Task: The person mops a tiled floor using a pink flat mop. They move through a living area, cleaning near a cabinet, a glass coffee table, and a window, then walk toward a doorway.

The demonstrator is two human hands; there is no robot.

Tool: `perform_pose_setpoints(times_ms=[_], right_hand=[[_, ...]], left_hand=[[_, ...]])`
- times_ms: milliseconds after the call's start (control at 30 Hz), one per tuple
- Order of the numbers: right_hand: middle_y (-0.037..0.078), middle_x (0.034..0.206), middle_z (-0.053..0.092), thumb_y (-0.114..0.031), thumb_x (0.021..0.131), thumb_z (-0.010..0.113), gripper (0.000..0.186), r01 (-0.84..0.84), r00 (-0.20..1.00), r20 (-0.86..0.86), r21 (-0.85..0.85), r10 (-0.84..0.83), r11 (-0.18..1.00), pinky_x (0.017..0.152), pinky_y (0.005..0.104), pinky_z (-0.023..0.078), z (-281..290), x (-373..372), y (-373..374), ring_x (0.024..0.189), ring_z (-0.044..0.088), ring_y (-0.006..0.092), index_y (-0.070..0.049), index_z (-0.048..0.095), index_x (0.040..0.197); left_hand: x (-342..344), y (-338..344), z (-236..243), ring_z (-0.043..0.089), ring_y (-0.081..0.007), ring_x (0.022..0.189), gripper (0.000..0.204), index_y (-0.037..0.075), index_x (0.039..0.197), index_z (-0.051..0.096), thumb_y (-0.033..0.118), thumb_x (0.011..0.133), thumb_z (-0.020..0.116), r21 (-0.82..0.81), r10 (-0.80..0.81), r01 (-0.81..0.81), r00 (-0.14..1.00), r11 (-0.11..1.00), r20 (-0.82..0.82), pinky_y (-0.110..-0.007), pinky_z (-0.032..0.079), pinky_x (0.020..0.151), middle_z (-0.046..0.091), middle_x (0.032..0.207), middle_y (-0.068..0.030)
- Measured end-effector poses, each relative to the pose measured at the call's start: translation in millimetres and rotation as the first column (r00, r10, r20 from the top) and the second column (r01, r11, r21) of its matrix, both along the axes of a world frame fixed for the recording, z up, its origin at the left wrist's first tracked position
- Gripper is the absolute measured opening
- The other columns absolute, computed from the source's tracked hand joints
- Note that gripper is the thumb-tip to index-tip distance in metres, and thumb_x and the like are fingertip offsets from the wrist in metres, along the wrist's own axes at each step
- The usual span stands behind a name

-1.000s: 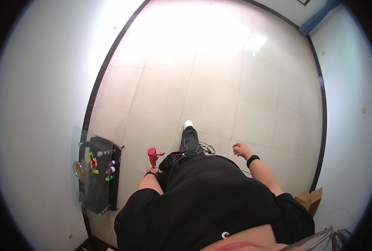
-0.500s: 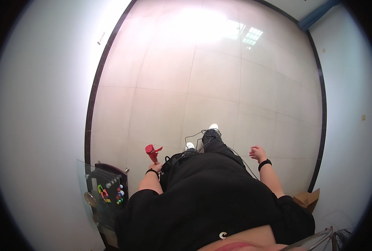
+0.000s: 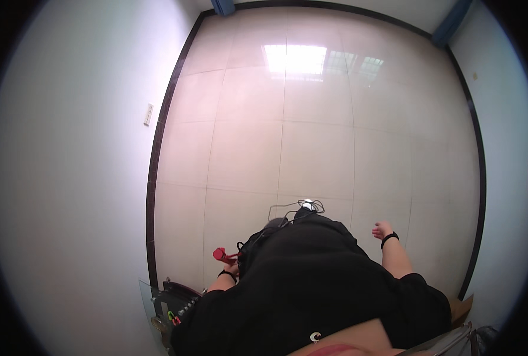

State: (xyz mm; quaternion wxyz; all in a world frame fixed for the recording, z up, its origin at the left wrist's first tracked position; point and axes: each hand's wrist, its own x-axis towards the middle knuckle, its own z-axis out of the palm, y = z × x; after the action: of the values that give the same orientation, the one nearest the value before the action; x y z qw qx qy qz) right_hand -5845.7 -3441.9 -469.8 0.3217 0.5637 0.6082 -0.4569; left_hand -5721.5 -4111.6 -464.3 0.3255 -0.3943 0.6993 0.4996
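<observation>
My left hand is low beside my left thigh, closed around a red object with a round, flat end and a narrower body, rather like a folded umbrella. Part of that object and most of the fingers are hard to make out against my black clothes. Out to my right side hangs my right hand, holding nothing, its fingers loosely bent and slightly apart. Each wrist wears a black band. A thin dark cable loops in front of my legs, above one white shoe.
Pale floor tiles stretch ahead between walls with dark skirting. Close by on my left stands a glass-topped stand with small colourful items. A cardboard box is behind my right arm. A socket sits on the left wall; blue curtains hang far off.
The floor, stand and wall socket have shifted down in view, and more of the far wall shows. My left hand with the red object and my right hand both appear lower.
</observation>
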Motion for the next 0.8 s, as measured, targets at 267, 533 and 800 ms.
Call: perform_pose_setpoints(times_ms=[267, 533, 800], right_hand=[[0.007, 0.066, 0.058, -0.009, 0.076, 0.055, 0.016, -0.509, 0.783, -0.399, 0.03, 0.478, 0.86, 0.05, 0.0295, 0.048, 50.6, -300.1, -150.8, 0.056, 0.057, 0.016, -0.001, 0.06, 0.089], [0.011, 0.078, 0.062, -0.016, 0.077, 0.058, 0.026, -0.911, -0.039, -0.777, 0.286, 0.628, 0.298, 0.068, 0.0352, 0.048, 143.6, -517.2, -416.4, 0.074, 0.06, 0.0248, -0.005, 0.059, 0.101], [0.014, 0.087, 0.065, -0.02, 0.076, 0.058, 0.029, -0.915, 0.049, -0.522, 0.318, 0.852, 0.247, 0.075, 0.0373, 0.049, 67.6, -620.9, -332.5, 0.084, 0.062, 0.0293, -0.007, 0.06, 0.103]], left_hand=[[-206.4, -8.0, -17.4, 0.06, -0.0174, 0.067, 0.037, 0.005, 0.078, 0.065, 0.04, 0.065, 0.069, -0.188, -0.242, 0.245, 0.969, 0.951, 0.042, -0.033, 0.046, 0.059, 0.064, 0.07, -0.0071], [-403.0, -69.6, -94.1, 0.062, -0.0324, 0.09, 0.037, 0.005, 0.1, 0.063, 0.033, 0.076, 0.06, -0.044, -0.101, 0.105, 0.992, 0.993, 0.081, -0.041, 0.045, 0.074, 0.065, 0.093, -0.0191], [-487.6, -41.3, -43.3, 0.063, -0.0339, 0.089, 0.041, 0.003, 0.094, 0.064, 0.038, 0.073, 0.062, -0.157, -0.275, 0.295, 0.952, 0.943, 0.136, -0.041, 0.047, 0.073, 0.066, 0.085, -0.0186]])
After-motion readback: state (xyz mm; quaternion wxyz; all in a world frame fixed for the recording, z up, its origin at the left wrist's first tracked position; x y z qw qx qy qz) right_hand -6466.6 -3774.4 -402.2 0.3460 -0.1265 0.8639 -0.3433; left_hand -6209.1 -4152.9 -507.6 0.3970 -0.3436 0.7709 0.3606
